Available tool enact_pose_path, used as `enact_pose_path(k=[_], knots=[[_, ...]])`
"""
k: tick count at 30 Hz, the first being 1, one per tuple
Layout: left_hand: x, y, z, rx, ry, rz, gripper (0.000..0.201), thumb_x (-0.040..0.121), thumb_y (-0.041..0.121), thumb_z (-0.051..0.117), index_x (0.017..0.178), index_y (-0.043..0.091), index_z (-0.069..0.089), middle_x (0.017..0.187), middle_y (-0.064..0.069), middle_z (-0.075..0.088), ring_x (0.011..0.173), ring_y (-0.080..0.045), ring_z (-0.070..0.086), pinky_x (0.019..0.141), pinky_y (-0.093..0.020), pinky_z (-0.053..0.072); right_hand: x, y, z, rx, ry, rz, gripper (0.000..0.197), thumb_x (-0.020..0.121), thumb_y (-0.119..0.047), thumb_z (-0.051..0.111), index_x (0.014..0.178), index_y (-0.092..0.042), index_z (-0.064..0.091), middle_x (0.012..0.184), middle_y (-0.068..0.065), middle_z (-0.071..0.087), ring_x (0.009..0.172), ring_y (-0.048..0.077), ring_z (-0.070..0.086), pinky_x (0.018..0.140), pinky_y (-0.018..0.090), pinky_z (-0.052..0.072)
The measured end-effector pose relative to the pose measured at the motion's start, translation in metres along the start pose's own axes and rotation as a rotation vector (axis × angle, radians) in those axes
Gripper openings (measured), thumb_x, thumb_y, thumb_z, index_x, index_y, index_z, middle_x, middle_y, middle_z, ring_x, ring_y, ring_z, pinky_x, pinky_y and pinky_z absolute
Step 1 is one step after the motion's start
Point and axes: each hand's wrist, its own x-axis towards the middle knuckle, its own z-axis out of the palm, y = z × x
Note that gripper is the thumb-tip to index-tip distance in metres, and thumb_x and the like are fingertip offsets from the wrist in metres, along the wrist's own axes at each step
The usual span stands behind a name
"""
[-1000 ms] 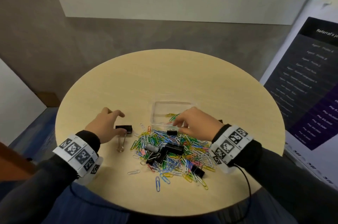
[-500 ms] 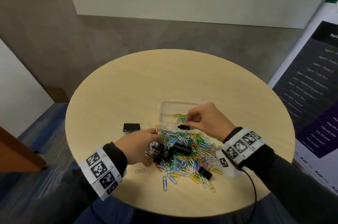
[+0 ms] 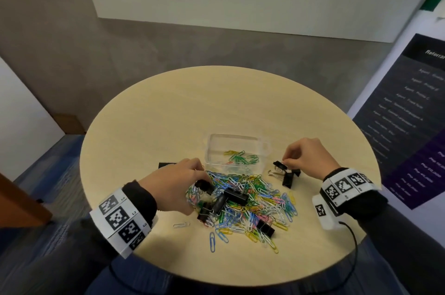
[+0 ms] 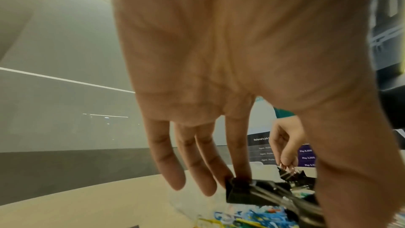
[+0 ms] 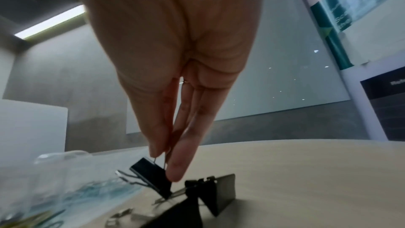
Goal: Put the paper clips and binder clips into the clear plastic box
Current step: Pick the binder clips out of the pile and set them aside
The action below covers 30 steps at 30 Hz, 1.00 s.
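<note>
The clear plastic box [image 3: 212,148] stands mid-table with a few paper clips [image 3: 240,158] inside. In front of it lies a heap of coloured paper clips [image 3: 260,201] mixed with black binder clips [image 3: 234,196]. My left hand [image 3: 204,182] is at the heap's left edge and grips a black binder clip [image 4: 252,192] between thumb and index finger. Right of the box, my right hand [image 3: 285,163] pinches the wire handle of a small black binder clip [image 5: 151,174], which hangs tilted just above the table.
More binder clips [image 3: 287,180] lie under my right hand, one [image 5: 217,192] standing on edge. Another [image 3: 165,164] peeks out behind my left hand. Stray paper clips [image 3: 212,241] lie near the round table's front edge [image 3: 216,280]. A dark poster [image 3: 409,114] stands at the right.
My left hand has left the lone clip on the left and come into the heap, where it now grips a binder clip. My right hand has shifted from the box's front to its right side.
</note>
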Motion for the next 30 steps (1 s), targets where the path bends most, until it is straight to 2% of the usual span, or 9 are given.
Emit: enact_pose_path(k=[5,8,10,12,14,18,21,25,30], knots=[[-0.008,-0.019,-0.008,0.026,-0.001,-0.202,0.065,0.069,0.036,0.073,0.128,0.027,0.048,0.124,0.005,0.041,0.107,-0.017,0.05,0.088,-0.031,0.048,0.001,-0.013,0.006,-0.165,-0.066,-0.036,0.007,0.081,-0.018,0.072,0.075,-0.02,0.071,0.078,-0.003,0.066,0.076,0.013,0.062,0.066,0.021,0.044],[-0.011,-0.028,-0.008,0.062,-0.062,-0.282,0.067,0.07,0.036,0.074,0.129,0.025,0.045,0.122,0.003,0.041,0.109,-0.017,0.046,0.089,-0.031,0.048,-0.012,-0.03,0.009,-0.34,0.021,-0.084,0.005,0.084,-0.028,0.067,0.083,-0.024,0.069,0.083,-0.01,0.059,0.08,0.011,0.059,0.062,0.02,0.036],[-0.011,-0.031,-0.005,0.076,-0.122,-0.294,0.068,0.069,0.034,0.074,0.129,0.024,0.043,0.123,0.001,0.04,0.112,-0.018,0.041,0.093,-0.033,0.046,-0.024,-0.049,0.01,-0.341,0.04,-0.166,0.008,0.086,-0.033,0.064,0.085,-0.026,0.067,0.078,-0.015,0.053,0.073,0.004,0.055,0.056,0.016,0.033],[-0.01,-0.031,-0.001,0.08,-0.16,-0.288,0.067,0.069,0.031,0.073,0.129,0.023,0.043,0.124,0.001,0.039,0.114,-0.019,0.04,0.095,-0.035,0.046,-0.034,-0.068,0.015,-0.239,-0.066,-0.238,0.012,0.085,-0.037,0.065,0.08,-0.026,0.067,0.071,-0.019,0.052,0.067,-0.002,0.053,0.058,0.015,0.04],[-0.008,-0.031,0.002,0.089,-0.17,-0.275,0.066,0.071,0.029,0.072,0.13,0.023,0.043,0.127,0.001,0.038,0.115,-0.02,0.038,0.095,-0.037,0.047,-0.04,-0.083,0.024,-0.206,-0.214,-0.282,0.016,0.082,-0.042,0.067,0.081,-0.027,0.067,0.072,-0.018,0.056,0.07,0.001,0.056,0.059,0.02,0.042],[-0.005,-0.033,0.007,0.117,-0.153,-0.281,0.064,0.076,0.023,0.068,0.134,0.022,0.041,0.132,-0.001,0.038,0.12,-0.022,0.037,0.096,-0.037,0.046,-0.039,-0.092,0.043,-0.361,-0.355,-0.3,0.045,0.076,-0.051,0.07,0.111,-0.027,0.056,0.104,-0.008,0.062,0.093,0.014,0.058,0.069,0.03,0.047],[-0.005,-0.035,0.008,0.14,-0.117,-0.303,0.061,0.08,0.023,0.064,0.136,0.02,0.04,0.134,-0.002,0.038,0.122,-0.022,0.036,0.096,-0.035,0.046,-0.034,-0.093,0.052,-0.418,-0.348,-0.283,0.053,0.072,-0.051,0.073,0.113,-0.023,0.053,0.103,-0.002,0.06,0.093,0.02,0.058,0.063,0.029,0.041],[-0.005,-0.039,0.009,0.133,-0.079,-0.301,0.064,0.082,0.022,0.062,0.14,0.021,0.036,0.137,-0.002,0.036,0.125,-0.022,0.035,0.097,-0.035,0.046,-0.029,-0.091,0.057,-0.369,-0.323,-0.272,0.041,0.076,-0.04,0.072,0.108,-0.019,0.057,0.09,-0.004,0.053,0.079,0.018,0.053,0.051,0.021,0.031],[-0.005,-0.039,0.01,0.081,-0.085,-0.288,0.069,0.082,0.018,0.064,0.142,0.026,0.032,0.14,0.0,0.034,0.129,-0.022,0.034,0.099,-0.035,0.045,-0.027,-0.084,0.058,-0.248,-0.298,-0.251,0.031,0.078,-0.028,0.07,0.106,-0.018,0.062,0.092,-0.003,0.056,0.079,0.014,0.055,0.064,0.023,0.042]])
